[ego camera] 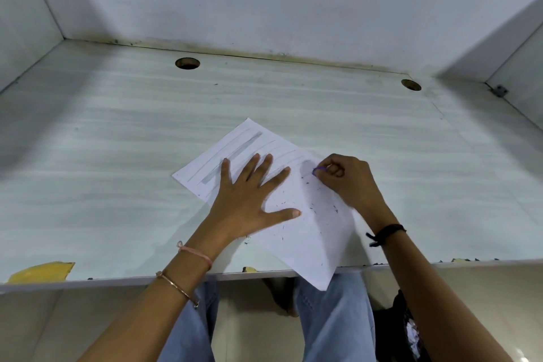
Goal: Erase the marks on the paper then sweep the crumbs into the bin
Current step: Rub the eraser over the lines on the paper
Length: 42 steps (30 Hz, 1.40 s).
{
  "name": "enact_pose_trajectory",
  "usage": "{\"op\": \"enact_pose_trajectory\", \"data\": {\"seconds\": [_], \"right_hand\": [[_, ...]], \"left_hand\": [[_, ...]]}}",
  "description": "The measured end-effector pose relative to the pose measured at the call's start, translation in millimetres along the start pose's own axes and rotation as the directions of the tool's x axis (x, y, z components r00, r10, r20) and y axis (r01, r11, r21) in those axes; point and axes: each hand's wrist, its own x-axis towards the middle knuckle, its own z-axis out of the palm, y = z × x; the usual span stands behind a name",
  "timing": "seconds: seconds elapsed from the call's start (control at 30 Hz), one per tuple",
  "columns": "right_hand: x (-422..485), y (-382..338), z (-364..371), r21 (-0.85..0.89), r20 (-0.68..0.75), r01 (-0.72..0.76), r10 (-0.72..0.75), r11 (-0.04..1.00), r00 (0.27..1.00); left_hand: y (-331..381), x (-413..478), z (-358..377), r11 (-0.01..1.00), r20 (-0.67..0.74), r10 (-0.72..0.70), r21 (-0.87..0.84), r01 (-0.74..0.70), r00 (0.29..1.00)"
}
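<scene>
Head view: purple eraser [318, 169] within right hand [349, 182] grip, on paper [308, 244].

Desk [117, 132] bare left of and behind paper [305, 232]; side walls [26, 23] and back wall [293, 3] box it in.

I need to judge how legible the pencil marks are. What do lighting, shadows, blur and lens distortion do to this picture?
Head view: soft, even light, no glare on the paper; broad shadows dim the desk at far left and right; the pencil marks stay legible though faint; the right hand gripping the eraser looks slightly soft; the wide lens splays the side walls.
</scene>
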Motion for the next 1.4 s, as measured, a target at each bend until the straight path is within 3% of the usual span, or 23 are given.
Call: {"op": "enact_pose_trajectory", "data": {"seconds": [0.2,0.33,0.47,0.63,0.8,0.97,1.1,1.17,1.27,1.33,1.4], "right_hand": [[-10.7,3.2,2.6,0.025,0.020,-0.002,0.002,1.000,1.000],[-11.9,-6.5,7.9,0.025,-0.018,0.007,-0.006,1.000,1.000],[-25.6,-22.8,24.5,-0.004,0.129,0.141,-0.140,0.990,0.982],[7.0,-8.7,-0.1,-0.139,-0.046,-0.012,0.005,0.990,0.999],[-24.3,-27.5,20.8,-0.127,0.164,0.185,-0.163,0.975,0.973],[8.9,-2.5,-5.6,-0.139,-0.066,-0.036,0.027,0.990,0.997],[-18.0,-26.2,21.1,-0.156,0.154,0.201,-0.177,0.967,0.972],[-5.7,-17.8,14.3,-0.285,0.090,0.189,-0.170,0.940,0.981],[17.6,1.9,-16.9,-0.291,-0.076,0.005,-0.028,0.957,0.997],[15.3,-2.3,-19.2,-0.243,-0.078,0.040,-0.060,0.969,0.995],[1.2,-18.5,-1.8,-0.149,0.013,0.137,-0.137,0.979,0.991]], "left_hand": [[14.6,9.9,-10.4,0.996,-0.106,-0.036,0.078,0.044,0.994],[21.7,21.0,-1.4,1.000,-0.097,0.000,-0.014,-0.001,0.995],[18.1,24.1,7.1,0.998,-0.039,0.008,0.056,-0.006,0.999],[17.1,25.2,9.2,1.000,-0.047,-0.003,0.019,0.004,0.999],[16.1,25.2,11.1,0.998,-0.062,0.017,0.060,-0.013,0.998],[15.4,25.5,10.8,0.999,-0.054,0.010,0.035,-0.008,0.998],[16.1,25.7,11.2,0.999,-0.064,0.014,0.052,-0.011,0.998],[15.7,26.4,10.6,0.999,-0.058,0.008,0.037,-0.006,0.998],[15.2,25.2,11.2,0.999,-0.053,0.014,0.034,-0.012,0.998],[14.8,25.4,11.5,0.999,-0.055,0.012,0.032,-0.010,0.998],[14.7,26.7,12.1,0.999,-0.054,0.005,0.037,-0.003,0.999]]}}
